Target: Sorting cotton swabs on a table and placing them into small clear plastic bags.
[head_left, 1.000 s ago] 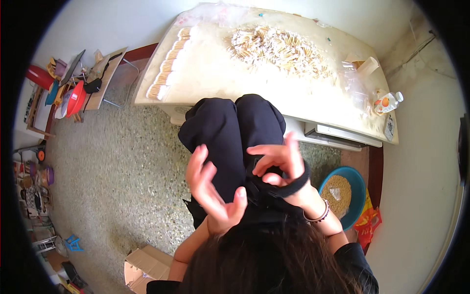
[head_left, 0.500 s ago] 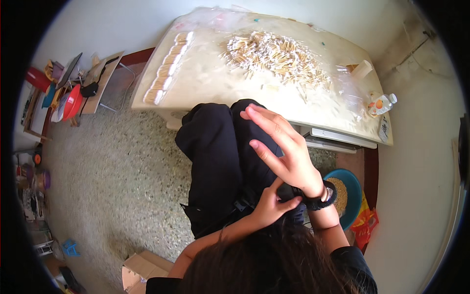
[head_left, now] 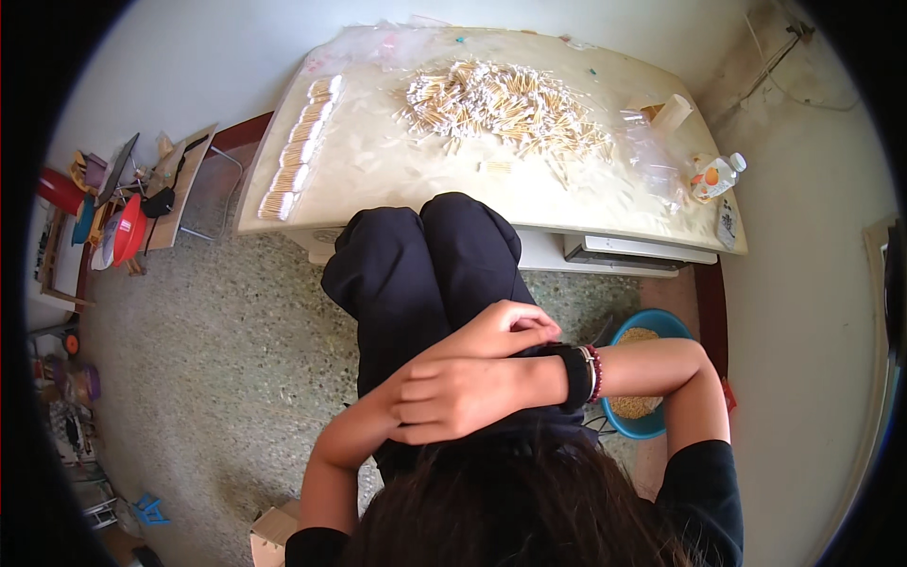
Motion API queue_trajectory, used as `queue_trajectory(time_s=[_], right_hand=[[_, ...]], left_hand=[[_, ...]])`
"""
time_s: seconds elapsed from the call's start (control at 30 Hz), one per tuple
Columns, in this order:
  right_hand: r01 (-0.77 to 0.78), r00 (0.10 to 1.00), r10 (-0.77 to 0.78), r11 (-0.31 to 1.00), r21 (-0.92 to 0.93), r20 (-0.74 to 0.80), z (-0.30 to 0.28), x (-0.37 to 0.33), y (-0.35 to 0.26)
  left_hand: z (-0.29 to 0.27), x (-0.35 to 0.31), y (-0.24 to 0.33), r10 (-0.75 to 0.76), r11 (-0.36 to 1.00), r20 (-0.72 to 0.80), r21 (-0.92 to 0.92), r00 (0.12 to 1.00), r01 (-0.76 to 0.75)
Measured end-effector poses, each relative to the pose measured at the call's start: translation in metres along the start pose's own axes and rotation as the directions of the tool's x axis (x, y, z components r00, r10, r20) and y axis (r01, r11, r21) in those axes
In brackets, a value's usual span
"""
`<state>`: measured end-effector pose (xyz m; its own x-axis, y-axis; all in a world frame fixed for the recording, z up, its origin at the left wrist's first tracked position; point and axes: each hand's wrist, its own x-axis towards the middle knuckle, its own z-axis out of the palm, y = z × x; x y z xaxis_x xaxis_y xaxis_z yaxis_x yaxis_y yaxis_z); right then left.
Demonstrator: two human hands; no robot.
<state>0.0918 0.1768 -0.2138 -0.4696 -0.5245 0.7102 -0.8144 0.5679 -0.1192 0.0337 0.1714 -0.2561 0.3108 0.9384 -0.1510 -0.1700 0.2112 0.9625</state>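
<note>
My left hand (head_left: 510,327) lies over my lap with its fingers curled in, close to the black wristband (head_left: 575,375) on my right wrist. Whether those fingers hold anything is hidden. A dark red bead bracelet (head_left: 595,372) sits beside the band. Across my left forearm, just behind the wrist, my right hand (head_left: 453,395) is closed, its fingers wrapped over the arm. Beyond my knees, a loose heap of cotton swabs (head_left: 510,106) covers the table (head_left: 387,184). Cotton swab bundles (head_left: 300,151) stand in a row along its left side.
Clear plastic bags (head_left: 652,156) and a bottle (head_left: 715,178) with orange pictures lie at the table's right end. On the floor at right stands a blue basin (head_left: 666,323) of pale grains. A cardboard box (head_left: 274,534) is at lower left; red basins (head_left: 130,230) are farther left.
My right hand, raised and spread before, has come down and left onto my left forearm. My left hand has moved up from my right wrist's underside. The view has shifted slightly.
</note>
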Motion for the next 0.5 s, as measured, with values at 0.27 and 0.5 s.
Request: queue_trajectory(time_s=[0.27, 0.5], right_hand=[[0.328, 0.935, -0.310, 0.941, -0.085, 0.170, 0.003, -0.017, -0.004], [0.369, 0.887, -0.350, 0.929, -0.005, 0.301, 0.002, -0.022, 0.000]], left_hand=[[-0.004, 0.009, 0.029, -0.104, 0.829, 0.067, 0.557, 0.992, 0.049], [-0.007, 0.018, 0.042, -0.140, 0.853, 0.204, 0.522, 0.969, 0.013]])
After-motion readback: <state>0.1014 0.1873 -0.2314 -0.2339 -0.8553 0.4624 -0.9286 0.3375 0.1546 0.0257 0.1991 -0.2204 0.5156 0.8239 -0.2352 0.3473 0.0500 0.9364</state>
